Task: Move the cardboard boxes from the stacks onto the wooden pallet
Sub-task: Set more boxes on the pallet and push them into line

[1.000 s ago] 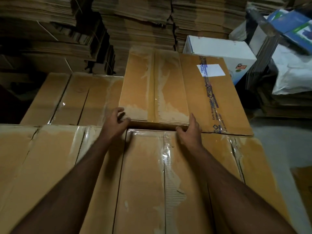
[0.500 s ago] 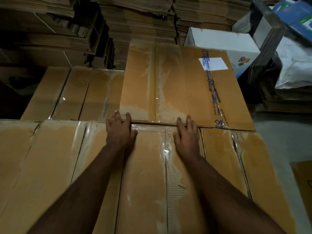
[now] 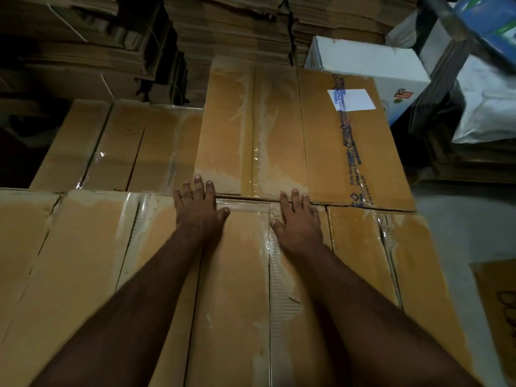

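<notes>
Lying flat, far box [image 3: 304, 135] long axis runs away; both hands [image 3: 199, 208] flat, fingers straight, at near edge.

— What carries it all?

— A grey concrete floor [image 3: 458, 233], bare at the right. The pallet cannot be made out beneath the load.

— And what lies on that floor?

— A flat brown cardboard piece [image 3: 499, 311] at the right edge, with dark print on it. Behind, tall stacks of flattened cardboard [image 3: 237, 32] rise from below, though their foot is hidden. The taped brown boxes [image 3: 229, 289] fill the middle; what they stand on cannot be told.
</notes>
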The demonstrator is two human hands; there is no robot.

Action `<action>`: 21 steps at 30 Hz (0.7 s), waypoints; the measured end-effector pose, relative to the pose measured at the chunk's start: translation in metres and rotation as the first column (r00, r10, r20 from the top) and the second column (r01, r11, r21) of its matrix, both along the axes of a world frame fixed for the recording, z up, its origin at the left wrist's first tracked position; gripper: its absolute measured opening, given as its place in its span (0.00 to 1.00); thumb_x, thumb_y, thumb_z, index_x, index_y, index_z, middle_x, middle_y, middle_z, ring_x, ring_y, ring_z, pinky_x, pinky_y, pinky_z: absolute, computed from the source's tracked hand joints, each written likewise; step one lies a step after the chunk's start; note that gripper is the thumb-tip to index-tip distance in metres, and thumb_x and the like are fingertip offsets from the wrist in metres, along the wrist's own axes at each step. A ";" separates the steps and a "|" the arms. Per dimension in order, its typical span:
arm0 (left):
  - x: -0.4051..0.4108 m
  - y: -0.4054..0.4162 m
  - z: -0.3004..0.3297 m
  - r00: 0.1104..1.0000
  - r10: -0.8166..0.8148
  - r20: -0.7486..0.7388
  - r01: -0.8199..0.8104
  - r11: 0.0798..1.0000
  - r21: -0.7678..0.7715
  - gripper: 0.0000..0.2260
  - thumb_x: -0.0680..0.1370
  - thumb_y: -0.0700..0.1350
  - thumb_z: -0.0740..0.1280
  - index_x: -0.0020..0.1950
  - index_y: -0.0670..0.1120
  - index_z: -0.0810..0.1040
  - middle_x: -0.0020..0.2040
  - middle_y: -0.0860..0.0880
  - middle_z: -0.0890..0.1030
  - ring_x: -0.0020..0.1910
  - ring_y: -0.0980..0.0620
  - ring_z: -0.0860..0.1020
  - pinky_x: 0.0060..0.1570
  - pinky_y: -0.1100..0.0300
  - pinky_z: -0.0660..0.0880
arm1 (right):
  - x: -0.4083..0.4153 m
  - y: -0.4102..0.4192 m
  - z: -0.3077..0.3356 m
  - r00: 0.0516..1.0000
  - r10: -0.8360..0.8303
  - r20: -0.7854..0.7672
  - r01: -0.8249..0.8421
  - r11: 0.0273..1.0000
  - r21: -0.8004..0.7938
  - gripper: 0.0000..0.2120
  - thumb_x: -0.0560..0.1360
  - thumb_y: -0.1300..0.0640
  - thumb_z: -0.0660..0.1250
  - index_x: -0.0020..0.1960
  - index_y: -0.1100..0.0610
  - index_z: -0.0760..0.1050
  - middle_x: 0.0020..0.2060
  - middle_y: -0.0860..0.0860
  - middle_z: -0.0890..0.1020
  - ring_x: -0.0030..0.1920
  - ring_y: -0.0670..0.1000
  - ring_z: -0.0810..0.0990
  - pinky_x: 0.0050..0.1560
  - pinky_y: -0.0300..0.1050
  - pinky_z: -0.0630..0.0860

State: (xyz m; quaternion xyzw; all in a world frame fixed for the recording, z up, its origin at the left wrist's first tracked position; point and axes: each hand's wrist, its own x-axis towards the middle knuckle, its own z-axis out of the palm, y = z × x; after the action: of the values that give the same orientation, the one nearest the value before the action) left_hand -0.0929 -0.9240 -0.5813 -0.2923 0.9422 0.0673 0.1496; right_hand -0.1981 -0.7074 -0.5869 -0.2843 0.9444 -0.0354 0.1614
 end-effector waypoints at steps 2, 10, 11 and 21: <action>0.000 0.002 0.003 1.000 0.001 0.013 -0.001 1.000 0.012 0.39 0.81 0.66 0.51 0.82 0.45 0.42 0.82 0.38 0.41 0.80 0.34 0.44 0.76 0.37 0.43 | -0.001 -0.003 0.009 1.000 0.003 0.018 -0.003 1.000 0.026 0.35 0.81 0.38 0.52 0.80 0.47 0.37 0.80 0.52 0.40 0.79 0.58 0.38 0.78 0.61 0.45; 0.007 0.022 0.049 0.984 -0.092 -0.154 0.111 0.986 0.124 0.35 0.82 0.62 0.56 0.82 0.49 0.47 0.82 0.42 0.46 0.80 0.38 0.48 0.77 0.39 0.48 | -0.001 0.026 0.048 0.989 0.075 0.128 -0.060 0.991 -0.120 0.38 0.79 0.40 0.58 0.80 0.46 0.40 0.81 0.51 0.43 0.80 0.57 0.43 0.77 0.62 0.48; 0.008 0.025 0.060 0.975 -0.096 -0.202 0.123 0.984 0.126 0.34 0.82 0.62 0.55 0.82 0.50 0.47 0.83 0.43 0.47 0.81 0.39 0.49 0.77 0.40 0.49 | 0.002 0.029 0.056 0.991 0.057 0.120 -0.037 0.987 -0.159 0.38 0.80 0.41 0.60 0.80 0.46 0.40 0.81 0.51 0.42 0.80 0.57 0.43 0.77 0.62 0.49; 0.072 0.105 0.184 0.824 -0.066 -0.563 0.210 0.958 0.194 0.33 0.81 0.60 0.58 0.82 0.50 0.53 0.82 0.47 0.52 0.81 0.44 0.50 0.77 0.42 0.50 | 0.062 0.073 0.180 0.994 0.104 -0.041 -0.110 0.859 -0.500 0.39 0.79 0.44 0.64 0.81 0.47 0.44 0.81 0.49 0.46 0.79 0.54 0.50 0.74 0.55 0.57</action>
State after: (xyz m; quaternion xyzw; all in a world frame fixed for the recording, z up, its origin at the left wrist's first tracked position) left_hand -0.0213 -0.8192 -0.3970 -0.1700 0.9480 0.2545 -0.0879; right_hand -0.1359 -0.6342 -0.4072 -0.3686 0.8865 -0.2688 0.0776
